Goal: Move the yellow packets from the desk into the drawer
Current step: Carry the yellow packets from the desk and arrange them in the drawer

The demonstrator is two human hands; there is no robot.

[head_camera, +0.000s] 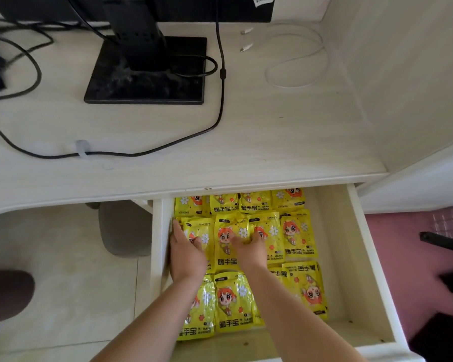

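The white drawer [364, 231] under the desk [272, 142] is pulled out. Several yellow hand-warmer packets lie flat inside it in three rows: a back row [254, 203], a middle row [298, 236] and a front row [233, 301]. Both of my hands are in the drawer, over the middle row. My left hand [186, 254] rests palm down on the leftmost packet by the drawer's left wall. My right hand [247, 250] presses with bent fingers on the two centre packets. I see no packets on the desk top.
A black monitor stand [147, 74] and black cables [220, 100] occupy the desk's left and middle. A coiled white cable [296, 58] lies at the back right. The right third of the drawer shows bare bottom. A grey seat [126, 228] stands under the desk to the drawer's left.
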